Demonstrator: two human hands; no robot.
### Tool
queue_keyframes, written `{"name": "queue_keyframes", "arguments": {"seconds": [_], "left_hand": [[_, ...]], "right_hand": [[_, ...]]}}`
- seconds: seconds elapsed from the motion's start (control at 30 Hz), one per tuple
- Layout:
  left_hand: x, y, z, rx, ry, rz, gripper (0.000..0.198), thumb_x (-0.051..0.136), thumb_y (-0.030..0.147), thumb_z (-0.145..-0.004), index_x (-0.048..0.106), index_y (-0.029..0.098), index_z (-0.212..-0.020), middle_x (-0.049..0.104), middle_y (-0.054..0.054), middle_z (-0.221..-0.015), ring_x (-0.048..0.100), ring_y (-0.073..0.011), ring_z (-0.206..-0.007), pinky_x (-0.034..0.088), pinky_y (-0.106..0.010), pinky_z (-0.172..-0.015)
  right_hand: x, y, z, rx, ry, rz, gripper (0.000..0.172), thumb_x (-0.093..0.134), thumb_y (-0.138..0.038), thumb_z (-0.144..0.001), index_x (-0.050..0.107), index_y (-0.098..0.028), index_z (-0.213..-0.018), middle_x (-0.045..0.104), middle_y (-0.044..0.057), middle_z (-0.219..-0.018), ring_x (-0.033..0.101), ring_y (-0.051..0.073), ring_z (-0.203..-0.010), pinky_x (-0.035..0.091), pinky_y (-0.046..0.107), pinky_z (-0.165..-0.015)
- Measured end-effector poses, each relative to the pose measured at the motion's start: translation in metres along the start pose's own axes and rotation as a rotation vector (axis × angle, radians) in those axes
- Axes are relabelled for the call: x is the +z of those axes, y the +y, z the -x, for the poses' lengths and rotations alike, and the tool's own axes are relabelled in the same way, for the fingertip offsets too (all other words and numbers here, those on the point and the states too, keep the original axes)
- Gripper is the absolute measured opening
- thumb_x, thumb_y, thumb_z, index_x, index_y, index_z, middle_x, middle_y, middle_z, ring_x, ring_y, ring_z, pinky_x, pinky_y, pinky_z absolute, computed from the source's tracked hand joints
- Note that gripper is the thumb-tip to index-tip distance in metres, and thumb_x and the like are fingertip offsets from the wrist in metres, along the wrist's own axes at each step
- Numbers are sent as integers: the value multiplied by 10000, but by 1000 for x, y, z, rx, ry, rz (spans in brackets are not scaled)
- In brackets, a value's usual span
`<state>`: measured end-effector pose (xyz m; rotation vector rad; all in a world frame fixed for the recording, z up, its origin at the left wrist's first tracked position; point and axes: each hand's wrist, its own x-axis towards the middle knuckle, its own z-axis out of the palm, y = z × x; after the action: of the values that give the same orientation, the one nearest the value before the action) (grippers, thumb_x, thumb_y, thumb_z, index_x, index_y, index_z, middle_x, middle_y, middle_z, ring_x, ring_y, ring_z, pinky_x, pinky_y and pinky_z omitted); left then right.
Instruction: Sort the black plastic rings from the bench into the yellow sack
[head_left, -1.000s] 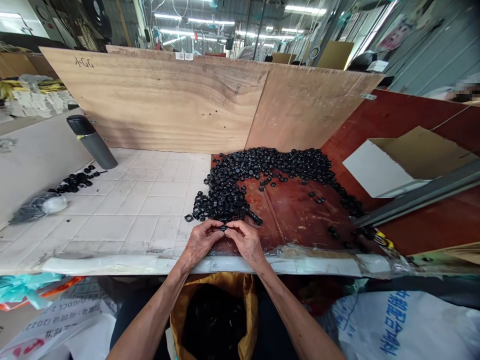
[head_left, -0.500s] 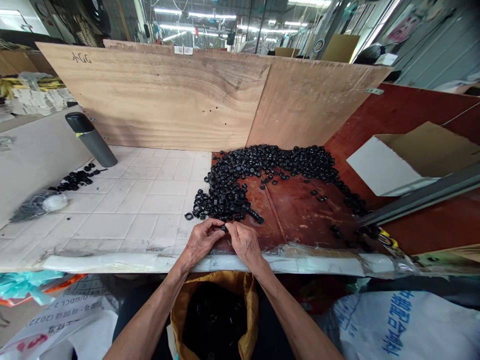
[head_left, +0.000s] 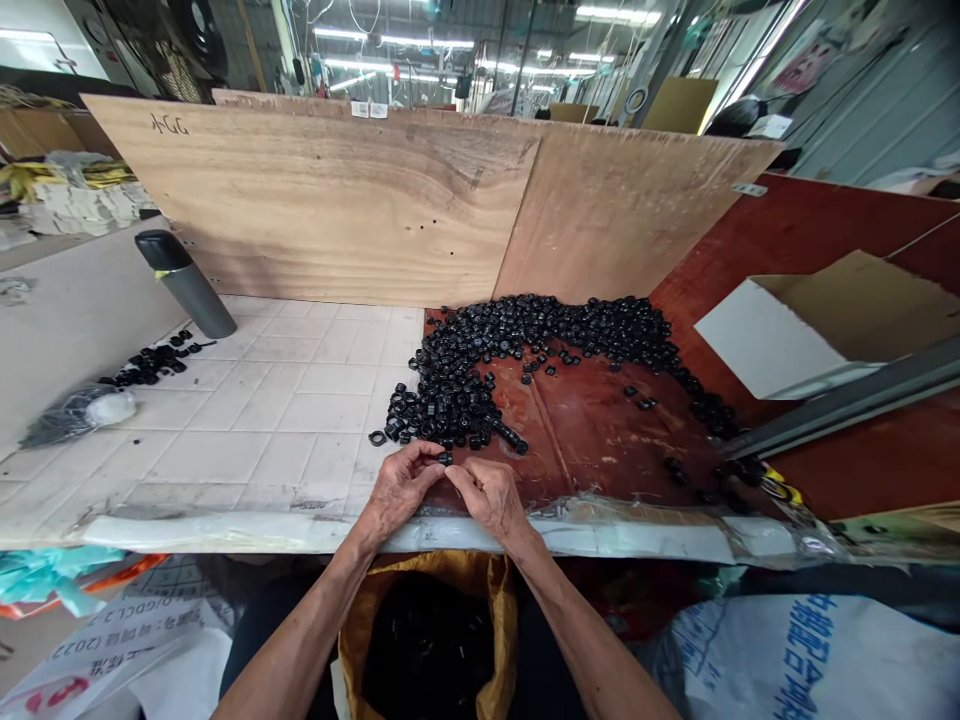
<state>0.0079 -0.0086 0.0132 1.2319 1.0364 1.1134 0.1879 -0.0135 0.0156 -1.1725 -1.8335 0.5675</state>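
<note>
Plywood [head_left: 337, 200] walls off the back of a bench, with workshop lights and clutter showing beyond it. At the bench's near edge [head_left: 225, 528] the left hand [head_left: 397, 490] and the right hand [head_left: 487, 497] meet fingertip to fingertip. Both are curled tight, with no gap between them. Between the tips sits one small black ring [head_left: 444, 458], pinched from the left by thumb and forefinger and pressed from the right by the other hand's fingertips. It is held just above the surface, at the seam where the white tiles [head_left: 285, 400] meet the red board [head_left: 600, 430]. How much of the ring the right fingers cover is too small to tell.

Just beyond the hands starts a pile [head_left: 480, 350] of the same black rings. It is thick near the seam, then curves along the plywood and trails off to the right. A few loose rings lie scattered on the red board inside the curve.

Well to the left on the tiles lies a smaller heap [head_left: 154, 362] of black parts. Near that is a clear bag [head_left: 75, 410] with dark contents, and behind it a grey flask [head_left: 184, 283] with a black cap, leaning in the view.

To the right, an open cardboard box [head_left: 817, 320] rests on the red side panel, and a grey metal rail [head_left: 847, 395] runs below it.

Below the bench edge, between the forearms, a yellow bag [head_left: 427, 630] stands open with dark contents. A white printed sack [head_left: 787, 660] lies to its right.
</note>
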Motion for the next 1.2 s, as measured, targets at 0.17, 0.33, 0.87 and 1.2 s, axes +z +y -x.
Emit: {"name": "queue_keyframes", "arguments": {"seconds": [0.17,0.33,0.87,1.2], "left_hand": [[0,3,1,-13,-26,-6,315,748,410,-829,689,175,-1029,734,-32,-897,675,-156,-787,550,-270,-741],[-1,5,2,-31,-62,43,349,759,427,-824,678,169,-1045,736,-36,-860,690,-166,-773,556,-283,-747],[-9,25,63,174,-273,-593,164,623,326,-933,736,210,-907,718,-17,-777,657,-176,-702,494,-273,-659],[3,-5,0,251,165,-915,136,629,181,-915,698,219,-1026,727,-62,-1065,699,-222,-937,524,-335,-861]], "right_hand": [[-3,0,-1,37,3,-90,188,601,-373,-957,693,-212,-927,674,27,-794,592,156,-637,471,262,-613],[0,1,3,104,-11,-162,187,573,-369,-960,676,-218,-920,665,16,-756,607,147,-585,485,256,-578],[-10,-26,34,675,-297,-322,366,622,-482,-843,540,-223,-598,524,-24,-487,415,116,-384,304,244,-399],[0,31,3,132,204,322,278,570,-160,-842,635,-181,-1112,606,117,-1050,643,258,-920,559,372,-790]]}}
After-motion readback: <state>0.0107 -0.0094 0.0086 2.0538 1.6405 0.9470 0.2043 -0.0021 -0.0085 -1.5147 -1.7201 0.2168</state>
